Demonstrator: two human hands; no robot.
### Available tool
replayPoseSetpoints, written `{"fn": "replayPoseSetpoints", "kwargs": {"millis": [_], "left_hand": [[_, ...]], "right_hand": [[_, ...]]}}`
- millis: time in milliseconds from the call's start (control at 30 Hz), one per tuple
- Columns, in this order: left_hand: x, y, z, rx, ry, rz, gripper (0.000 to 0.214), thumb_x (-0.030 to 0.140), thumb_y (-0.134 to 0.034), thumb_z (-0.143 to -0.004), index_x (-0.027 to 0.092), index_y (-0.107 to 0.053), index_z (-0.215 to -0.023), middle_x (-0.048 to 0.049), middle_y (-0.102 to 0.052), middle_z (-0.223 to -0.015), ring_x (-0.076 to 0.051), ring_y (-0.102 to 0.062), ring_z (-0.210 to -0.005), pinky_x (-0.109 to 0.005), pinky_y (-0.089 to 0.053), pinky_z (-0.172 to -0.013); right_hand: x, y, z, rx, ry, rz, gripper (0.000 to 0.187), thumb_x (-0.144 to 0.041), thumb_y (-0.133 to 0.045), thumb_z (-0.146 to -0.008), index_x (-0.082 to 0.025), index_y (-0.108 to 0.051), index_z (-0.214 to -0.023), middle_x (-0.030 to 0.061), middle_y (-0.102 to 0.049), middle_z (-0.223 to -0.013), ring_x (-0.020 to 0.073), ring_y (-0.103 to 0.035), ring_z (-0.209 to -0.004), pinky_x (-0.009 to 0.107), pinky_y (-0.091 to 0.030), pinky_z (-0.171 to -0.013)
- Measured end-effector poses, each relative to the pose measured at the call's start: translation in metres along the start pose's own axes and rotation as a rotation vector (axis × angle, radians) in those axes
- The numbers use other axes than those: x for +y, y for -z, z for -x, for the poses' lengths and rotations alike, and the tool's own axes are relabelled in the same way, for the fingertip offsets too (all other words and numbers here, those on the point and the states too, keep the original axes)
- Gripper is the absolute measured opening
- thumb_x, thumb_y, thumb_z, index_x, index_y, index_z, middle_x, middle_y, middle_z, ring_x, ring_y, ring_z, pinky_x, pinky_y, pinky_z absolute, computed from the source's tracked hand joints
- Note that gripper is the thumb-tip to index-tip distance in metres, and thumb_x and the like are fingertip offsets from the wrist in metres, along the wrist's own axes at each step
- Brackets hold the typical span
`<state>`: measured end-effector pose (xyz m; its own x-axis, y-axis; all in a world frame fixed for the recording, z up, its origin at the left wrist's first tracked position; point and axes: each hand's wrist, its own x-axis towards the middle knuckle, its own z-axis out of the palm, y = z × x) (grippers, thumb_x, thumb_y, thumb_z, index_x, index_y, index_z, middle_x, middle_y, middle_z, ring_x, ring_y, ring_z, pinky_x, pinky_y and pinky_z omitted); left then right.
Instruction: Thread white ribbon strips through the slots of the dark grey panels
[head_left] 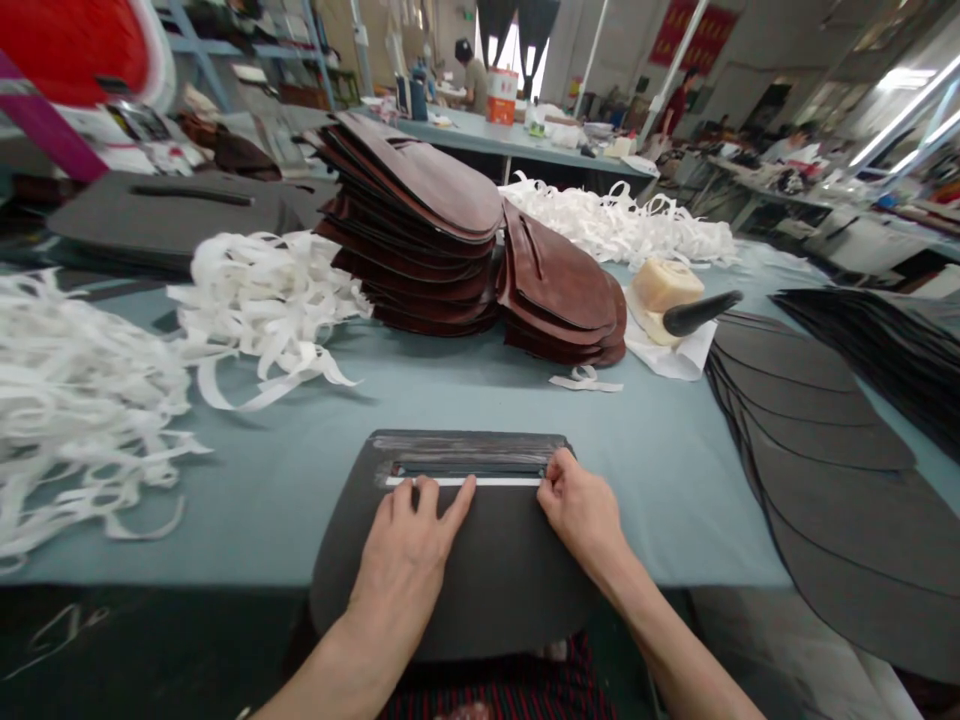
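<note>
I read the white strip (461,481) crosswise on the dark panel (480,590), the open left hand (405,545) just below it. The right hand (581,520) is at its end; grip undetermined.

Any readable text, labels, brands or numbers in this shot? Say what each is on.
Nothing here can be quoted; no text is legible.
Red wall banners: markings too blurred to read.
Orange-and-white tub: any print too small to read.
Papers at upper left: any print too blurred to read.
</note>
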<state>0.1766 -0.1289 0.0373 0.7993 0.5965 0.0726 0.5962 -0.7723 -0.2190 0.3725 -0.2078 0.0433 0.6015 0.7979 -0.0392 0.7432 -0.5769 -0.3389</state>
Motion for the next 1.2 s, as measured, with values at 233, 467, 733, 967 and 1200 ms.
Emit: {"fn": "replayPoseSetpoints", "kwargs": {"millis": [233, 467, 733, 967, 1200], "left_hand": [[-0.003, -0.002, 0.001, 0.050, 0.035, 0.093, 0.059, 0.002, -0.043, -0.082, 0.029, -0.044, -0.134, -0.0137, -0.055, -0.115, -0.029, -0.052, -0.106, -0.047, -0.045, -0.088], [-0.051, -0.018, -0.005, 0.229, 0.359, 0.449, 0.034, 0.018, -0.051, -0.085, 0.018, -0.053, -0.119, -0.0140, -0.053, -0.121, -0.027, -0.049, -0.112, -0.044, -0.042, -0.094], [-0.102, 0.013, -0.014, 0.123, 0.491, 1.115, 0.048, 0.025, -0.060, -0.077, 0.026, -0.042, -0.122, 0.0016, -0.064, -0.089, -0.020, -0.063, -0.085, -0.033, -0.046, -0.080], [-0.131, -0.006, -0.015, 0.293, 0.454, 0.872, 0.043, 0.025, -0.063, -0.077, 0.021, -0.047, -0.117, -0.0048, -0.057, -0.104, -0.022, -0.056, -0.096, -0.038, -0.043, -0.086], [-0.095, -0.047, 0.005, 0.367, 0.380, 0.765, 0.022, 0.025, -0.058, -0.083, 0.021, -0.048, -0.102, -0.0042, -0.055, -0.102, -0.022, -0.050, -0.097, -0.040, -0.041, -0.088]], "right_hand": [[-0.012, -0.009, 0.019, 0.058, 0.715, 0.184, 0.031, -0.006, -0.043, -0.085, -0.017, -0.061, -0.107, 0.0097, -0.058, -0.097, 0.0222, -0.050, -0.088, 0.035, -0.038, -0.077], [-0.034, -0.020, 0.001, 0.067, 0.751, -0.016, 0.017, -0.010, -0.044, -0.087, -0.018, -0.059, -0.085, 0.0054, -0.055, -0.085, 0.0198, -0.049, -0.082, 0.033, -0.039, -0.074], [-0.030, -0.039, -0.010, 0.136, 0.762, -0.238, 0.015, -0.024, -0.047, -0.093, -0.020, -0.056, -0.104, 0.0065, -0.058, -0.097, 0.0202, -0.052, -0.091, 0.035, -0.041, -0.080], [-0.024, -0.045, -0.019, 0.136, 0.683, -0.184, 0.020, -0.032, -0.045, -0.095, -0.023, -0.057, -0.081, 0.0018, -0.057, -0.079, 0.0180, -0.053, -0.073, 0.031, -0.039, -0.070], [-0.071, -0.066, -0.026, 0.196, 0.684, -0.047, 0.017, -0.023, -0.048, -0.092, -0.021, -0.060, -0.080, 0.0041, -0.057, -0.079, 0.0205, -0.053, -0.075, 0.032, -0.039, -0.070]]}}
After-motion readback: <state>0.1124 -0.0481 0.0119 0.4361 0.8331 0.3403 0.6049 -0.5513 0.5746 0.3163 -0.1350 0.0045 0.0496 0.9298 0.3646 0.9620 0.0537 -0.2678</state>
